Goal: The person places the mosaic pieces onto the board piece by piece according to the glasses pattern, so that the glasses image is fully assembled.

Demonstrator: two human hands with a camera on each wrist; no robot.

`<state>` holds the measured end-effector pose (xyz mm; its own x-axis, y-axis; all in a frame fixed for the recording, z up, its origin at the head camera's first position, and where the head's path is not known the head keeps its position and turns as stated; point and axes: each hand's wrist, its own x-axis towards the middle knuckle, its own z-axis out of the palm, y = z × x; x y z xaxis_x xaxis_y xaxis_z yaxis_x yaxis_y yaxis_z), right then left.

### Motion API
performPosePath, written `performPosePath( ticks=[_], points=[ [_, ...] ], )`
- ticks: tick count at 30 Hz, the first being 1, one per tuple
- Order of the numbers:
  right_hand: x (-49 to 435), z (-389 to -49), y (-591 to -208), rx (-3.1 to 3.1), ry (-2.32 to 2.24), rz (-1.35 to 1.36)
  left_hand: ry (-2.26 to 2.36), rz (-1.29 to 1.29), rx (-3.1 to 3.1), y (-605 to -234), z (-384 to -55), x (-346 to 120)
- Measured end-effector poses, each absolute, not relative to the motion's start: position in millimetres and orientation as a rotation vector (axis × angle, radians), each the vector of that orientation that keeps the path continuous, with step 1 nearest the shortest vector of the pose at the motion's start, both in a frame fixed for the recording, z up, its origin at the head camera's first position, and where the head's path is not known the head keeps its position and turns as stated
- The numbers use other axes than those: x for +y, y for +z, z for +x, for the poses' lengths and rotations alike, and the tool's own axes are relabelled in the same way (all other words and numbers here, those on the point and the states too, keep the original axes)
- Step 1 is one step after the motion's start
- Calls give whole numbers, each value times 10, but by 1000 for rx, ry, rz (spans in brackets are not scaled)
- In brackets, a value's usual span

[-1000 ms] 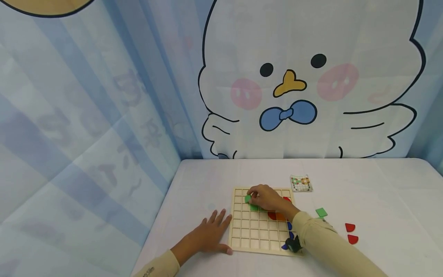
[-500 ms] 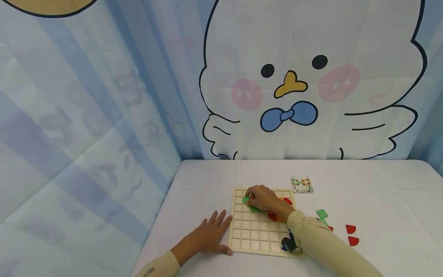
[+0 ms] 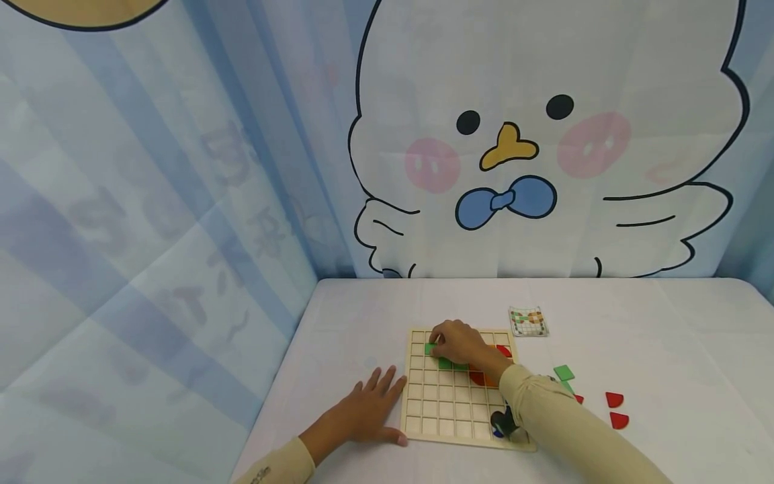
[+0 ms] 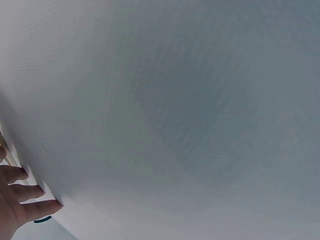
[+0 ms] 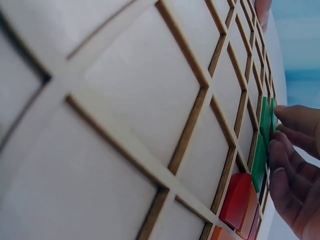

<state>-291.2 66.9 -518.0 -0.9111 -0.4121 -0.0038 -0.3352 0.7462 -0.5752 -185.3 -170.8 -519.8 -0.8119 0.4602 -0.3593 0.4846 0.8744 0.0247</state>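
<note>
My right hand [image 3: 462, 343] reaches over the wooden grid board [image 3: 423, 410], its fingertips pinching a green square tile [image 3: 430, 349] in the upper left cells. In the right wrist view, finger and thumb tips meet the tile's edge [image 5: 273, 112], beside other green tiles [image 5: 259, 162] set in the grid. Red [image 5: 235, 200] and orange pieces sit further along; my hand and sleeve hide part of them in the head view. My left hand [image 3: 369, 407] rests with spread fingers on the table, fingertips at the board's left edge.
A small pattern card [image 3: 529, 322] lies behind the board's right corner. Right of the board lie loose green tiles [image 3: 564, 372] and red rounded pieces [image 3: 619, 421]. A dark object [image 3: 503, 425] by my right wrist overlaps the board's lower right corner. A printed curtain [image 3: 496, 249] hangs behind the table.
My right hand has shifted slightly left with the green tile, which now lies lower and flatter in the grid. My left hand has stayed in place.
</note>
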Motion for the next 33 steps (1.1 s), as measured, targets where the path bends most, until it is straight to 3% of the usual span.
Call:
performPosePath(
  ticks=[7,16,33],
  points=[
    [729,-2911,-5185,2795,-931,-629,-96,695,2683,-5206,-1864,-1697],
    [982,-2898,-5192,2639,-1086,-936,-106,670,2685,-5214,-1865,-1690],
    [2116,-2562,-4956,2619,-1144,-660,-75,651,2699,-5196,-1827,-1675]
  ],
)
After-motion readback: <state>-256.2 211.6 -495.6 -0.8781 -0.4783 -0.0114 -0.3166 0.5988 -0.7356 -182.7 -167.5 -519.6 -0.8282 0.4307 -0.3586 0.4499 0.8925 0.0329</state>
